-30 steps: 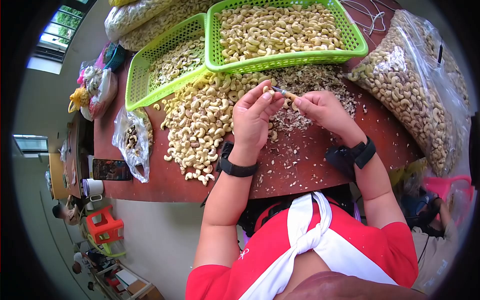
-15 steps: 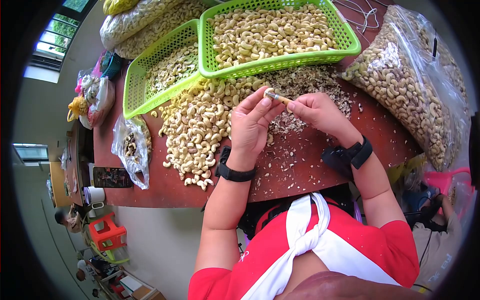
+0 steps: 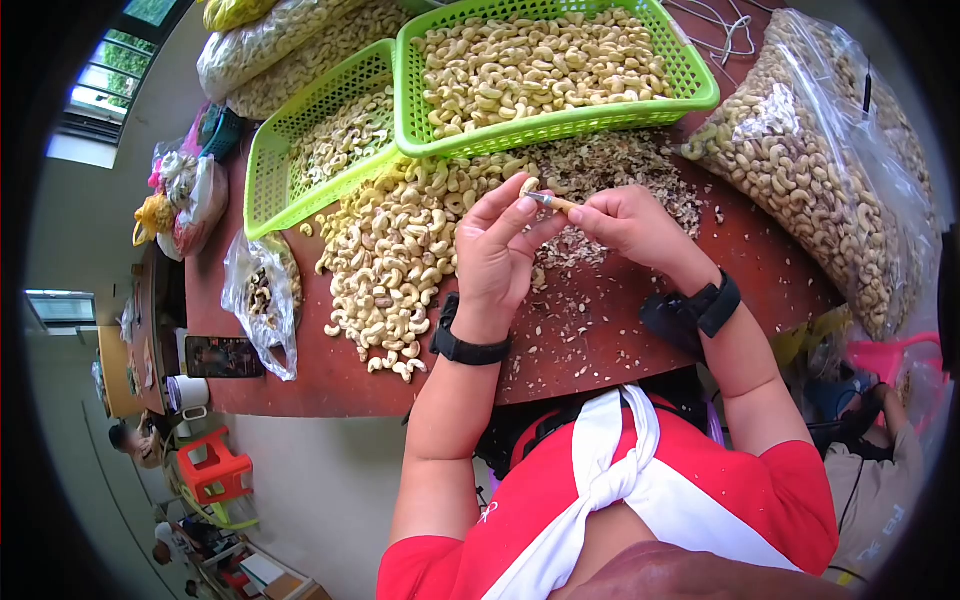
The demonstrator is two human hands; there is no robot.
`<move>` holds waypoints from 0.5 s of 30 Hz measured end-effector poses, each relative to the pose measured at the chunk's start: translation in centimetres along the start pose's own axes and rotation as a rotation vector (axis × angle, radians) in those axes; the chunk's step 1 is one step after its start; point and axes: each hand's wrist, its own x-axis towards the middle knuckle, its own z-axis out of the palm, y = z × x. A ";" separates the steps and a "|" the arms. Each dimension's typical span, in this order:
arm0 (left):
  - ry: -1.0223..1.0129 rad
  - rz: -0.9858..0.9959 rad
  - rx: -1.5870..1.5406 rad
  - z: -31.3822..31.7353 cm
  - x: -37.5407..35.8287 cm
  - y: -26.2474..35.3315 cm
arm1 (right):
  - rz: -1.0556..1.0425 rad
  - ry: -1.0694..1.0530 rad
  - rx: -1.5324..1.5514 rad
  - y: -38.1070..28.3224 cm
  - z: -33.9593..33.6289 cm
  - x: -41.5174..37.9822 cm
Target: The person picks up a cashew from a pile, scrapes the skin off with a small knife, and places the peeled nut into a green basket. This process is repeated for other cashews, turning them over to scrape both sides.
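My left hand (image 3: 497, 245) pinches a single cashew nut (image 3: 530, 186) between thumb and fingertips. In my right hand (image 3: 625, 225) is a small knife (image 3: 553, 201) with a light wooden handle, its metal blade touching the nut. Below my left hand spreads a loose pile of cashews (image 3: 390, 250) on the dark red table (image 3: 600, 350). Brown skin scraps (image 3: 640, 165) lie behind and beneath my right hand.
A large green basket (image 3: 560, 140) of cashews stands behind my hands, a smaller green basket (image 3: 270, 180) to its left. A big clear bag of cashews (image 3: 830, 180) leans at right. At left are a small plastic bag (image 3: 262, 300), a phone (image 3: 224, 356) and a mug (image 3: 188, 393).
My left fingers and the cashew have shifted slightly left, and the knife in my right hand has moved left with them. More of the blade shows now.
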 end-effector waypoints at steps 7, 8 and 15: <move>0.028 0.025 -0.066 0.4 -0.1 -0.3 | -0.016 0.009 0.047 0.3 0.1 0.3; 0.057 0.023 -0.082 0.5 -0.1 -0.4 | -0.027 0.013 0.061 0.3 0.1 0.3; 0.073 0.010 -0.067 0.8 -0.2 -0.2 | 0.019 -0.026 0.086 0.0 0.3 0.2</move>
